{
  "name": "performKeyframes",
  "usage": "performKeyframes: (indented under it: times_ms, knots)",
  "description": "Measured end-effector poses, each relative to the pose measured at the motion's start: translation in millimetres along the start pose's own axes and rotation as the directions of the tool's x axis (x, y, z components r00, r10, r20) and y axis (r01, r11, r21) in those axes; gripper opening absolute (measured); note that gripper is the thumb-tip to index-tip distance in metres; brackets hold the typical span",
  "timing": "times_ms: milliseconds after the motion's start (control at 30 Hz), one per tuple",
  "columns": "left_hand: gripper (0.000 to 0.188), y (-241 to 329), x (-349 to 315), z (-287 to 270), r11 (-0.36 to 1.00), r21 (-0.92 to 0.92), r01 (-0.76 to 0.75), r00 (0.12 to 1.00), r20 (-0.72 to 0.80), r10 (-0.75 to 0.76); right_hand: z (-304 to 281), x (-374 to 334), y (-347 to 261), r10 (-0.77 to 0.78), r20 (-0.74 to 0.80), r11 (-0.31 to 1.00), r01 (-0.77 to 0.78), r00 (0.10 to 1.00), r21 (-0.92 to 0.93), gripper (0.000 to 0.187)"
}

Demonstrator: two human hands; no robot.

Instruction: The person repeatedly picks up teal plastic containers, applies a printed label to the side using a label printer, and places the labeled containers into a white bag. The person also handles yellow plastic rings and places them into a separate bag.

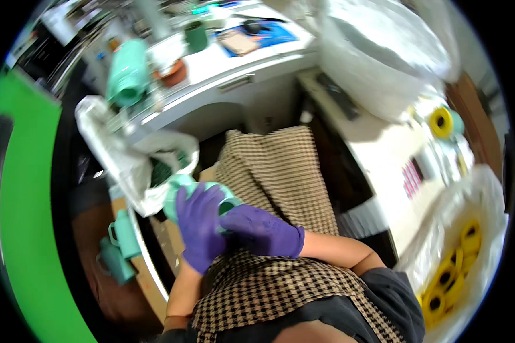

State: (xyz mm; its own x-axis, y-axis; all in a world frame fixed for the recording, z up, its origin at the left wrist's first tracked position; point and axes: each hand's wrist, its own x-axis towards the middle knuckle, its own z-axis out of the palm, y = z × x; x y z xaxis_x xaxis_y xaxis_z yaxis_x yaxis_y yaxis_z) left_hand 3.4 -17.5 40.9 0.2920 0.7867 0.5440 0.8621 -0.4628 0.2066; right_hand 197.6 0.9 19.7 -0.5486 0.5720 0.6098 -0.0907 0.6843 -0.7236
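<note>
Both my hands wear purple gloves and meet over my lap. My left hand (200, 226) is wrapped round a mint-green hollow plastic piece (174, 201), its fingers lying across the top. My right hand (262, 231) grips the same piece at its right end, beside a round opening (229, 204); its fingertips are partly hidden. The gloves cover much of the piece, so I cannot tell its full shape. Below it lies the brown-and-black checked apron (280, 171) over my legs.
At left stand mint-green jugs with handles (127, 235) and a white bag (106, 151) with dark green bits. A larger green container (128, 71) sits on the white desk (223, 71). To the right, a clear bag (409, 263) holds several yellow rings (445, 275); a big plastic bag (377, 63) stands behind.
</note>
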Motion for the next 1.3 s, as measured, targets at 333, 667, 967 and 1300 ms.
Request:
performKeyframes:
  times_ms: [333,667,967,1300]
  knots:
    - [0.025,1.4,-86.1,90.3,0.467,0.301,-0.832,0.555,0.429,0.713,-255.6,-214.6,-37.9,-0.136,-0.828,0.547,-0.655,0.545,-0.521,0.018]
    - [0.037,28.7,-55.1,72.5,0.715,-0.009,-0.699,0.702,0.187,0.688,-284.7,-304.4,-4.9,0.034,-0.951,0.082,-0.950,0.306,-0.302,0.022]
    - [0.038,25.4,-53.5,68.3,0.596,0.162,-0.786,0.611,0.342,0.714,-267.2,-248.7,-9.9,-0.176,-0.791,0.116,-0.785,0.586,-0.608,0.017]
    - [0.039,25.9,-63.3,68.8,0.724,0.018,-0.690,0.705,0.245,0.665,-293.7,-294.2,-5.1,0.012,-0.942,0.270,-0.908,0.334,-0.319,0.030]
